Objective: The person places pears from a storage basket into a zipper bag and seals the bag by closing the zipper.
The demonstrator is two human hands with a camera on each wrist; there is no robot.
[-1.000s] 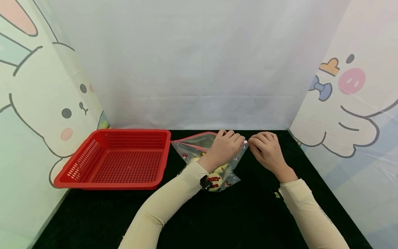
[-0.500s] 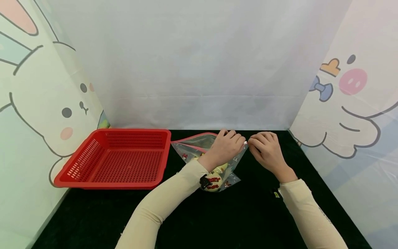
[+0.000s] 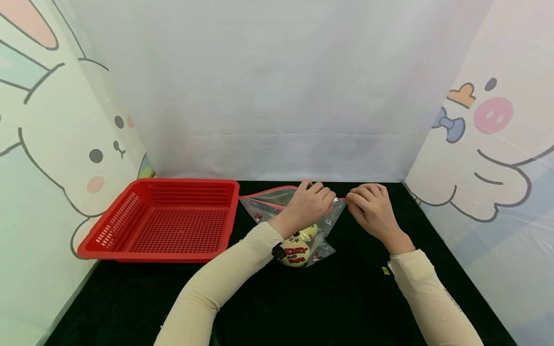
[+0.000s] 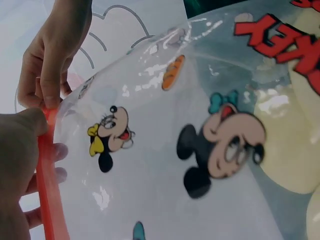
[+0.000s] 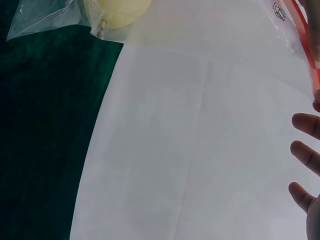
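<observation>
A clear zip bag (image 3: 332, 218) printed with cartoon mice is held up by its red zip strip (image 4: 46, 185). My left hand (image 3: 308, 207) pinches the strip at a small white slider (image 3: 335, 199). At the bag's right top corner, my right hand (image 3: 373, 211) grips the strip's end between thumb and fingers. To the left of the slider the bag's mouth (image 3: 277, 192) gapes. Pale yellow rounded shapes (image 3: 298, 250) show low in the bag, behind red lettering; the left forearm partly covers the bag.
A red plastic basket (image 3: 157, 257) with slotted walls stands on the dark green cloth (image 3: 337, 302), just left of the bag. A pale curtain (image 3: 277, 96) closes off the back, and panels with cartoon animals (image 3: 493, 192) flank both sides.
My left hand and the white slider have moved a little left along the zip strip, away from my right hand. The right hand keeps its place at the corner.
</observation>
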